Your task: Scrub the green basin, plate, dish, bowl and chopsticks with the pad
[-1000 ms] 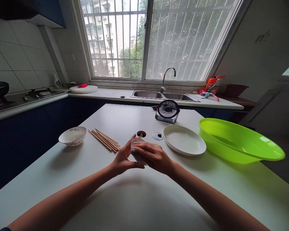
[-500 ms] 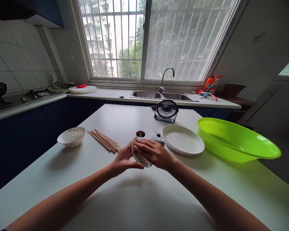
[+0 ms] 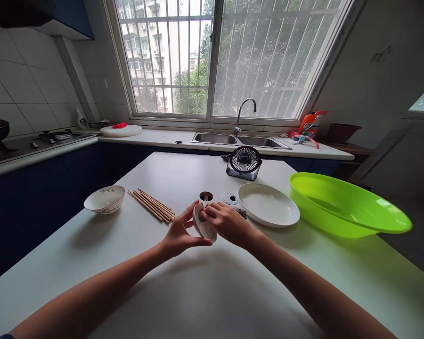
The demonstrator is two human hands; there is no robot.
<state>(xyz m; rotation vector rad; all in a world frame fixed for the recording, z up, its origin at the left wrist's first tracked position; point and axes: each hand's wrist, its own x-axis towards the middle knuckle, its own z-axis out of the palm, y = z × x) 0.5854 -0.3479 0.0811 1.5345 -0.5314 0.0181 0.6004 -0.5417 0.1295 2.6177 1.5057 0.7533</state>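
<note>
My left hand [image 3: 180,233] grips a small white bowl [image 3: 205,228], tilted on its side above the table, with thumb below and fingers behind. My right hand [image 3: 229,223] is closed, its fingertips pressed to the bowl's inner side. Grey, rough cloth-like material, a grey cloth [image 3: 240,213], pokes out behind the right hand; most of it is hidden. Just beyond the hands stands a small white cup [image 3: 206,196] with a dark inside. Beside it lies a round white lid [image 3: 229,199] with a dark spot.
A patterned bowl [image 3: 105,200] and several wooden chopsticks [image 3: 151,205] lie at left. To the right are a white plate [image 3: 268,205] and a large green basin [image 3: 349,205]. A small black fan [image 3: 245,162] stands at the back, before the sink [image 3: 215,138].
The bowl has turned slightly in my left hand. My right fingers have shifted a little on it, and the grey cloth's visible end has moved right and nearer to me.
</note>
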